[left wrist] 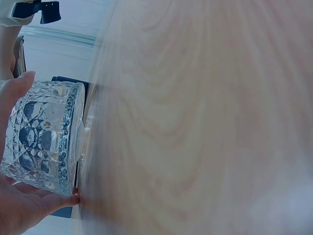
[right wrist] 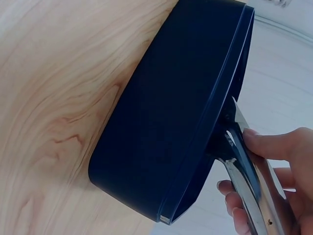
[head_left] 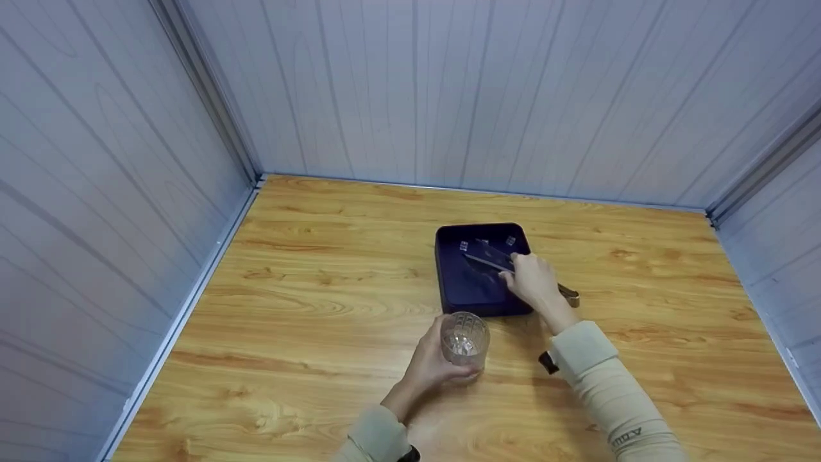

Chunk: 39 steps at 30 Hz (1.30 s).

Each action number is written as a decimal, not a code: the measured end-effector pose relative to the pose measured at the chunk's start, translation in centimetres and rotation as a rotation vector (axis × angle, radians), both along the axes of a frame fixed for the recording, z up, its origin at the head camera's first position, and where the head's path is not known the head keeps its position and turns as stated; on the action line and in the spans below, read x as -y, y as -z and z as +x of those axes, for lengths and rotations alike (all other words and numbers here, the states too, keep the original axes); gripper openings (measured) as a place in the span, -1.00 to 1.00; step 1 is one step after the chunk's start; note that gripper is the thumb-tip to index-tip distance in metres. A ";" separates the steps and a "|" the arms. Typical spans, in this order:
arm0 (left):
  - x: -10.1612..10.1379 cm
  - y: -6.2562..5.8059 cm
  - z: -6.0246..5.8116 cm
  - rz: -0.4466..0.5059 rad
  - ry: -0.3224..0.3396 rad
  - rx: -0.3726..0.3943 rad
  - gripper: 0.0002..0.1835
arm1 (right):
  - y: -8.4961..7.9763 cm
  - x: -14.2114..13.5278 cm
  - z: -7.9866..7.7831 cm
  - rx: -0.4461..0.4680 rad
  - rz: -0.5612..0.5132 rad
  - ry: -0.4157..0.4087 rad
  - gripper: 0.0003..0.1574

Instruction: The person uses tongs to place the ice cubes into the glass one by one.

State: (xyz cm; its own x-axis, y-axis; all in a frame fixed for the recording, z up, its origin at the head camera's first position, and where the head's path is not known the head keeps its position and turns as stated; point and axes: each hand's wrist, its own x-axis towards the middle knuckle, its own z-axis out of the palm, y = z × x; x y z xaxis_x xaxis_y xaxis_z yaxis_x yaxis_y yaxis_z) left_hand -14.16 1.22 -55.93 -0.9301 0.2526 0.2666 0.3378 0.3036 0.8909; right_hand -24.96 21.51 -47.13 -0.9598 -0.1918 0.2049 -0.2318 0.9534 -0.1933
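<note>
My left hand [head_left: 428, 362] grips a clear cut-glass tumbler [head_left: 471, 350], upright, close in front of a dark blue tray [head_left: 441, 276]. The tumbler [left wrist: 41, 139] has a diamond pattern and shows sideways in the left wrist view. Something clear glints at its bottom. My right hand [head_left: 534, 279] holds shiny metal tongs [head_left: 489, 263] over the tray, their arms apart and their tips reaching inside. Small clear cubes [head_left: 510, 240] lie near the tray's far side, close to the tips. In the right wrist view the thumb and fingers press the tongs [right wrist: 259, 183] from both sides; the tray wall hides the tips.
The tray stands on a wood-grain table [head_left: 308, 289]. Pale panel walls [head_left: 397, 90] enclose the table at the back, left and right. A black strap piece [head_left: 548, 362] shows beside the right cuff.
</note>
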 end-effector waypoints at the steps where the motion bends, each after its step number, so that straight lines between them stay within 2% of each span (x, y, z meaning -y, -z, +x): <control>1: 0.0 0.0 0.0 0.002 0.001 -0.001 -0.05 | 0.0 0.1 -0.1 0.008 -0.002 -0.002 -0.64; 6: 0.0 -0.1 0.0 -0.005 -0.005 -0.008 -0.05 | -0.1 0.5 -0.8 0.042 0.004 0.008 -0.65; 20: 0.0 0.0 0.0 -0.001 -0.008 -0.012 -0.05 | 0.5 1.6 -2.7 0.053 0.028 0.005 -0.66; 29: 0.0 -0.3 0.1 -0.048 -0.015 0.005 -0.04 | 0.6 1.8 -3.4 0.015 0.066 -0.018 -0.70; 39: 0.0 -0.2 0.0 -0.041 -0.012 0.002 -0.04 | 0.8 1.9 -4.1 0.058 0.063 -0.002 -0.67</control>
